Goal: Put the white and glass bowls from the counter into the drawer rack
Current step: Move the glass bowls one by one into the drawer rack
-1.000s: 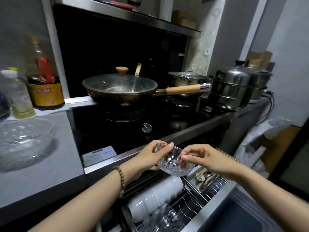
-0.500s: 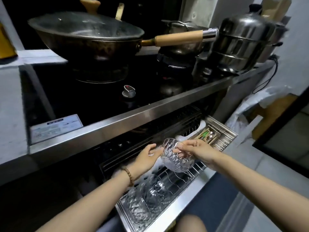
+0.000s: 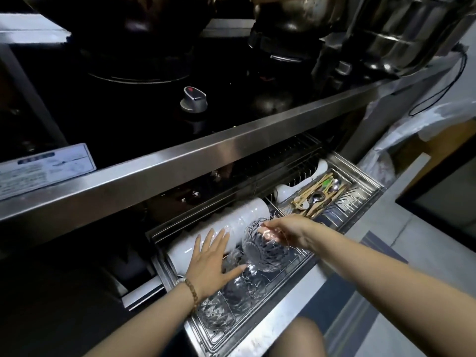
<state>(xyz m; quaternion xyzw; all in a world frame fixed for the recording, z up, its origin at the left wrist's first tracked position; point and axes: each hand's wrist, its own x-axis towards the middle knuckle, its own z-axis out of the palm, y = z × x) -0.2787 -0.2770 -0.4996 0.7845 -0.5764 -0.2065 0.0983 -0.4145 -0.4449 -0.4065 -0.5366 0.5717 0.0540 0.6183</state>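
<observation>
We lowered the glass bowl (image 3: 265, 252) nearly into the rack (image 3: 343, 215), right hand (image 3: 291, 231) pinching its 12 o'clock rim, left hand (image 3: 210, 258) released, flat.

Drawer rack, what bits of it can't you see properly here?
Head view, the only one:
- White bowls: their count; the left hand covers some.
- Held glass bowl: whether it touches the rack; clear glass blends with the racked glass bowls.
- Right hand fingertips: blurred behind glass.
- Steel pots: cut off by the top edge.

Bare forearms (image 3: 144, 320), a brown beaded bracelet (image 3: 193, 292) by the left hand (image 3: 211, 258).
</observation>
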